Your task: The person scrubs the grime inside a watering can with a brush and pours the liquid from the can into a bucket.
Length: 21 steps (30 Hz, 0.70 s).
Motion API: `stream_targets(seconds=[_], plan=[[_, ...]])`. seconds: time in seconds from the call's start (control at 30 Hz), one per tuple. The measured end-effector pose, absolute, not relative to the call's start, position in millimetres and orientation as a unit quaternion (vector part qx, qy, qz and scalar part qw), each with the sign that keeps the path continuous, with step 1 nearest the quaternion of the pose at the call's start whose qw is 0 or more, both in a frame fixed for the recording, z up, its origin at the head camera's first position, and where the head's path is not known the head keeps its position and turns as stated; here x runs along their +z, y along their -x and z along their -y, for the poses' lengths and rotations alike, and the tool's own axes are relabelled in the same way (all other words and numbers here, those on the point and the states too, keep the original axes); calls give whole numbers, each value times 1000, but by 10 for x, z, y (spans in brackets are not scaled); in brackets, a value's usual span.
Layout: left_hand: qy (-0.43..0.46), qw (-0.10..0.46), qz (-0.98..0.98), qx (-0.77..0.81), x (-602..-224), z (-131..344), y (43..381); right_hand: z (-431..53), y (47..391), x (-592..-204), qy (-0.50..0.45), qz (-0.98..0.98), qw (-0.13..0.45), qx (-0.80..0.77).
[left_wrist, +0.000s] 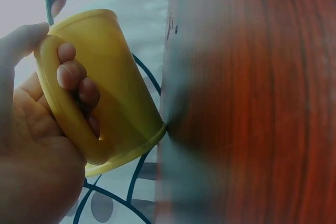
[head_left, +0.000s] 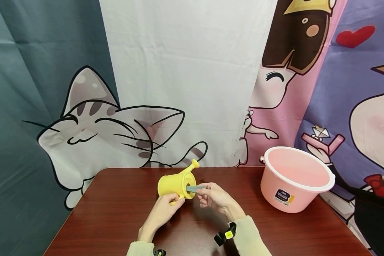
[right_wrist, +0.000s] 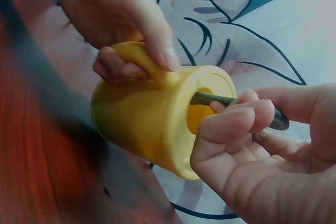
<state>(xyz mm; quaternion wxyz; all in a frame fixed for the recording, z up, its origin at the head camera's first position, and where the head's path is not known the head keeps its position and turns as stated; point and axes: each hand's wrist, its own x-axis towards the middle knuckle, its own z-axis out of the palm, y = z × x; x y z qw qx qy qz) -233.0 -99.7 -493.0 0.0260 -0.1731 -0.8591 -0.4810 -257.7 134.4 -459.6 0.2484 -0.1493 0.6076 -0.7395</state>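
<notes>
Tilted so that its opening faces right, a yellow watering can is in the middle of the head view. My left hand grips its handle, fingers curled through the loop in the left wrist view. My right hand pinches a slim grey-green stick-like piece between thumb and fingers. One end of that piece reaches into the can's round opening; its inner part is hidden. The rounded outer end sticks out past my fingers. Whether the can's base touches the table cannot be told.
A pink bucket with a white rim stands at the right of the brown table. Behind the table's back edge hangs a cartoon-printed cloth. A dark wrist strap sits on the right sleeve.
</notes>
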Motion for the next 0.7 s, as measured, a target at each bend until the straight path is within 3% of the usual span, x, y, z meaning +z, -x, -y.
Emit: stream_targets(seconds=[0.47,0.7], plan=[[163,20,859,-485,-4930,1007,2332,-1551,2611,-4521,192,-608,254,-728],[165,25,860,-482,-4913,995,2332,-1500,2589,-4489,217,-638,188,-715]])
